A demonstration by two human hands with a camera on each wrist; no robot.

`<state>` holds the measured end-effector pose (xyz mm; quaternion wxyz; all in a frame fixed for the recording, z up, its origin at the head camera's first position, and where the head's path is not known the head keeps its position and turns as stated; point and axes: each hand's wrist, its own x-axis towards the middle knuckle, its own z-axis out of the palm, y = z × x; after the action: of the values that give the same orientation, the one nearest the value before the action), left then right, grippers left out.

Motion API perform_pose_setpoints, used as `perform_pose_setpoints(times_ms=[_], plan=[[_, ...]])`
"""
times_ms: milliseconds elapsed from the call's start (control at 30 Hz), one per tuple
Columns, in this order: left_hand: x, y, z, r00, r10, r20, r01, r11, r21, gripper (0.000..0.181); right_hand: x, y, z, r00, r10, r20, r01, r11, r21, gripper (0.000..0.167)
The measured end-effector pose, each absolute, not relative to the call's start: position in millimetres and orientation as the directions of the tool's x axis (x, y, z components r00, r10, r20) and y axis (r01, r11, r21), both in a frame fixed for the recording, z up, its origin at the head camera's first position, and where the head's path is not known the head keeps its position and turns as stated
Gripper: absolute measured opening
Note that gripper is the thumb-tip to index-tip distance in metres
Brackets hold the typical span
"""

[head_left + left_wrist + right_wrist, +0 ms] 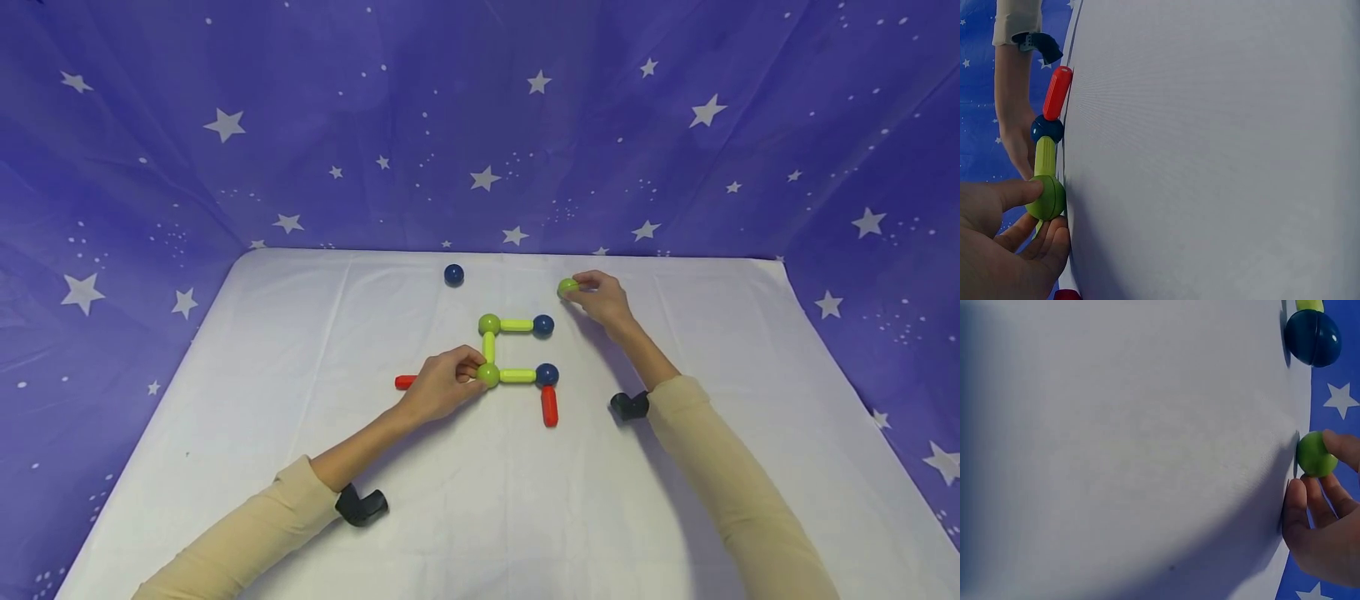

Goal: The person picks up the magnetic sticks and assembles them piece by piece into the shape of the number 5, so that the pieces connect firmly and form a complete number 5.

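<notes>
- The C-shaped figure [489,347] of joined balls and rods lies on the worktop [465,517], its open side facing right.
- The right hand [600,300] pinches a loose green ball [567,288] between thumb and fingers, beyond the figure and to its right, with a gap between ball and figure.
- The figure's part nearest that ball is its far blue ball [543,326], capping the far yellow-green rod [516,326], whose long axis runs left to right; the right hand is the nearer one to it.
- The left hand [442,385] grips the figure's near-left green ball [488,376].
- A red rod [550,407] points from the figure's near side toward the person; a partly hidden red piece [406,382] shows left of the figure, whether joined I cannot tell.
- A spare blue ball [453,275] sits beyond the figure, leftward.
- The worktop's far edge runs close behind the figure's far side; wider room stretches right and nearward.
</notes>
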<state>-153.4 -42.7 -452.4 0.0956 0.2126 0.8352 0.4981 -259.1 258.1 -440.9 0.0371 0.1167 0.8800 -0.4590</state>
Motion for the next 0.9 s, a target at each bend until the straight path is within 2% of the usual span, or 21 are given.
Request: perform_pose_setpoints(times_ms=[333,900], plan=[[-152,-43,-451,-0.904,0.426,0.034,0.242,0.445,0.862,0.027,-226,266,-437,-0.976,0.113,-0.185,0.216,0.541,-0.813,0.049],[-153,-42,-450,-0.9,0.435,0.021,0.225,0.425,0.877,0.027,-119,270,-430,-0.967,-0.099,-0.236,0.149,0.533,-0.833,0.043]])
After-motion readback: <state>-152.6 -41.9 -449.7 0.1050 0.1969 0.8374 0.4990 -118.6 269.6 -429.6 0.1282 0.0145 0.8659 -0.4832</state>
